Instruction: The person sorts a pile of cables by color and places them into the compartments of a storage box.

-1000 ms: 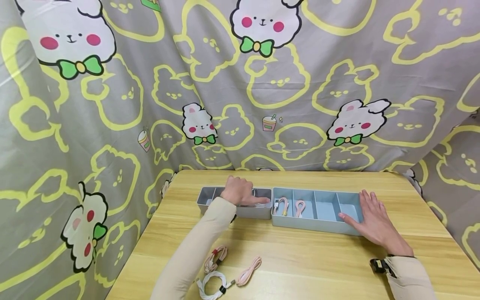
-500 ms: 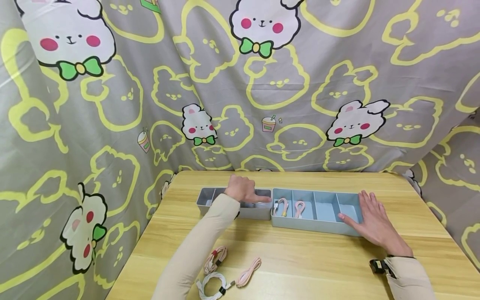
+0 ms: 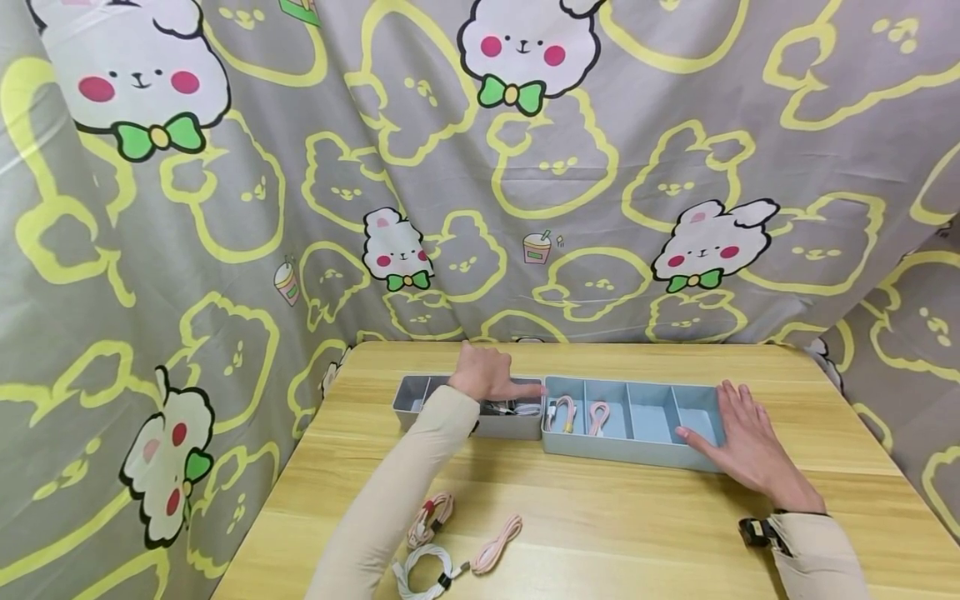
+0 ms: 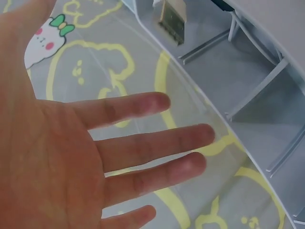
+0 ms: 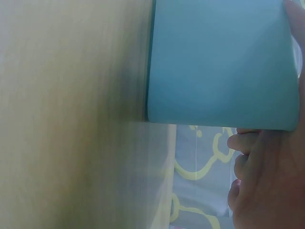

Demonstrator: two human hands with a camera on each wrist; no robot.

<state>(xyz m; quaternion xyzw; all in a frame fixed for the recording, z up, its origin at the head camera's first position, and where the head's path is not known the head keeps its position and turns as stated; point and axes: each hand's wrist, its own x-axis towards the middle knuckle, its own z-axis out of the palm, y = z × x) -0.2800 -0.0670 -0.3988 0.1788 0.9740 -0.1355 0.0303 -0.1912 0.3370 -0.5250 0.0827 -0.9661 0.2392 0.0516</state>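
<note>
My left hand [image 3: 486,375] is over the far side of the grey divided box [image 3: 510,428], its thumb pointing right above the right-hand compartment. In the left wrist view its fingers [image 4: 155,145] are straight and spread, holding nothing, and a metal USB plug [image 4: 171,24] shows over the box. Beneath the thumb, a white cable [image 3: 528,409] lies in the grey box. My right hand [image 3: 753,446] rests against the right end of the light blue divided box [image 3: 622,451], fingers extended and thumb over the near rim. The right wrist view shows this box's end wall [image 5: 221,67].
Inside the blue box, a pink-and-white cable [image 3: 567,414] and a pink cable [image 3: 598,416] occupy the two left compartments. Nearer on the wooden table [image 3: 637,533] lie a pink cable with a red tie [image 3: 438,508], a white coil [image 3: 405,575] and a pink bundle [image 3: 497,544]. A patterned curtain [image 3: 465,183] stands behind.
My left hand has shifted slightly right, and its thumb has lifted. More of the cable in the grey box's right part is now visible. My right hand stays on the blue box.
</note>
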